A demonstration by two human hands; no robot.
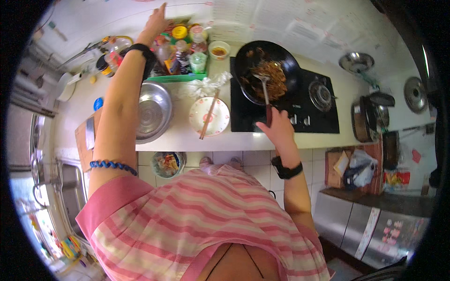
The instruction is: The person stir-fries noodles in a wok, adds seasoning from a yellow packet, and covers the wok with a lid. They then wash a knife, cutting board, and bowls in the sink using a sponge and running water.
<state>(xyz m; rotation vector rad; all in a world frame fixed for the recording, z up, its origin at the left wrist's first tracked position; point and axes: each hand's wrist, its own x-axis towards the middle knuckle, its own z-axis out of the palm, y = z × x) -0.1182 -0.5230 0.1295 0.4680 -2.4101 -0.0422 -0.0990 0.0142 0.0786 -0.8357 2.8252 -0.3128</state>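
My left hand (156, 23) reaches to the tiled wall above a green tray (179, 78) of condiment bottles. One finger points up, and nothing shows in this hand. My right hand (281, 130) is around the dark handle of a metal cooking spatula (266, 91), thumb held out to the side. The spatula's head rests in brown shredded food (276, 75) inside a black wok (291, 63). That wok sits on the left burner of a black gas cooktop (323, 123).
Left of the cooktop are a patterned bowl (221, 121) with chopsticks (210, 114) across it, a crumpled plastic bag (207, 84), a small sauce bowl (225, 47) and a metal basin (158, 112). A cleaver (90, 133) lies on a cutting board (81, 140). A waste bin (160, 174) stands below.
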